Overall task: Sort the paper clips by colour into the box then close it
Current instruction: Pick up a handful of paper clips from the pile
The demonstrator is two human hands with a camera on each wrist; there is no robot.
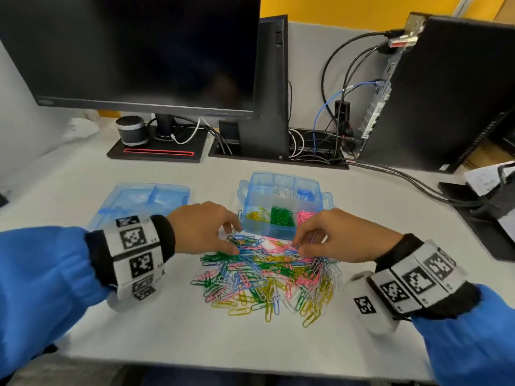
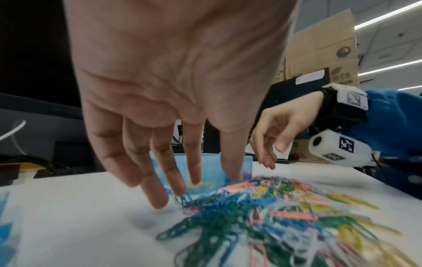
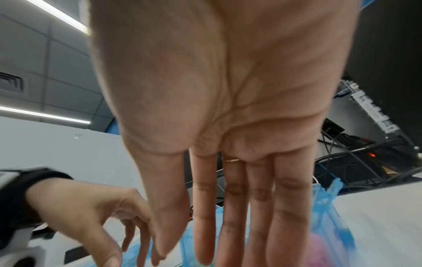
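A heap of mixed paper clips (image 1: 267, 277) in green, blue, pink, yellow and white lies on the white desk. Just behind it stands the open blue compartment box (image 1: 281, 232), with yellow, green, pink, white and blue clips in separate cells. Its lid (image 1: 145, 199) lies flat to the left. My left hand (image 1: 235, 239) reaches down at the heap's far left edge, fingers spread and straight (image 2: 214, 178), the tips at the clips (image 2: 262, 207). My right hand (image 1: 297, 246) hovers over the far right edge with straight fingers (image 3: 185, 243) and holds nothing.
A dark monitor (image 1: 139, 51) on its stand and a small speaker (image 1: 131, 130) sit at the back. A PC tower (image 1: 446, 93) with many cables (image 1: 320, 146) stands back right. A black tray with papers (image 1: 487, 207) occupies the right edge.
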